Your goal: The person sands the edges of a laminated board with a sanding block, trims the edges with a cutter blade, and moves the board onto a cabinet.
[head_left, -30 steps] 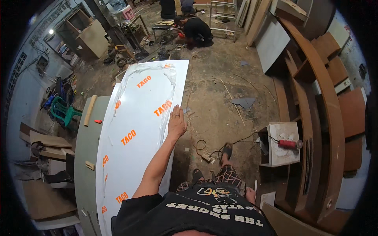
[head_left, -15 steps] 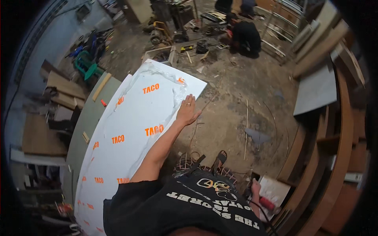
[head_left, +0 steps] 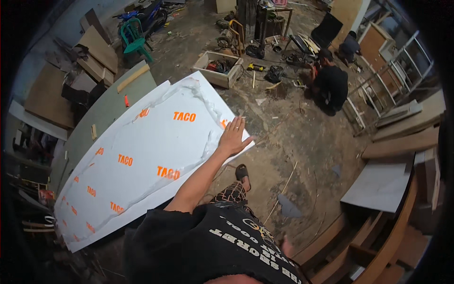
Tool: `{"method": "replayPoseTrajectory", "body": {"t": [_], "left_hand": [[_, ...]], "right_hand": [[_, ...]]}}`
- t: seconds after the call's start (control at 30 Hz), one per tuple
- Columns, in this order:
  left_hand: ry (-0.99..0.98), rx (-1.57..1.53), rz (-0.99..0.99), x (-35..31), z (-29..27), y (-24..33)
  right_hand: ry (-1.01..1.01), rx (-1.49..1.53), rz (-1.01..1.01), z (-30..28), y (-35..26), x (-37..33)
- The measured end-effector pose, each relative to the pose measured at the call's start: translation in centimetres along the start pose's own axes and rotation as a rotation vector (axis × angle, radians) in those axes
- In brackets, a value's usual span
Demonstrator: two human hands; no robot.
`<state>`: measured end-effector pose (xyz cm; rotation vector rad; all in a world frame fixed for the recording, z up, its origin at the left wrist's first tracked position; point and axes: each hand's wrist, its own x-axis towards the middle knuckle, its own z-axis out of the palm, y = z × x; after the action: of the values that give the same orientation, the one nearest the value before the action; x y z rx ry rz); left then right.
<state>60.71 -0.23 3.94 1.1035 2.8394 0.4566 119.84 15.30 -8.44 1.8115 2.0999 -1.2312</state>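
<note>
My left hand [head_left: 233,136] lies flat near the right corner of a large white panel [head_left: 146,156], its fingers stretched out. Orange print and a loose, wrinkled clear film cover the panel's face. Beneath and beyond it, a greenish-grey board [head_left: 111,102] carries a wooden strip [head_left: 133,78] and a small orange-red object [head_left: 126,101]. Only a blurred bit of my right hand [head_left: 287,246] shows beside my black shirt; its fingers and anything in them are hidden.
A wooden crate [head_left: 216,69] with tools stands past the panel's far corner. Two people crouch farther off, the nearer one [head_left: 331,83] in black. A metal ladder-like frame [head_left: 378,90] and stacked boards [head_left: 406,142] line the right. A green chair [head_left: 135,41] stands far left.
The view has swung, bringing more of the far floor in. My left hand stays on the panel near its corner. My right hand, earlier beside a red object, is now mostly hidden.
</note>
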Motion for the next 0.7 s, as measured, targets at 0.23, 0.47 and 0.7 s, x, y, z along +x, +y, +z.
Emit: {"method": "replayPoseTrajectory", "body": {"t": [0.23, 0.47, 0.7], "left_hand": [[0.226, -0.153, -0.134, 7.9, -0.9, -0.4], [0.152, -0.011, -0.465, 12.9, -2.5, -7.6], [0.172, 0.056, -0.606, 17.5, -3.0, -10.6]], "right_hand": [[0.053, -0.152, 0.122, 2.9, -4.2, 5.2], [0.035, -0.007, 0.221, -3.2, -13.7, 15.1], [-0.106, 0.144, 0.157, -6.8, -25.2, 29.9]]}}
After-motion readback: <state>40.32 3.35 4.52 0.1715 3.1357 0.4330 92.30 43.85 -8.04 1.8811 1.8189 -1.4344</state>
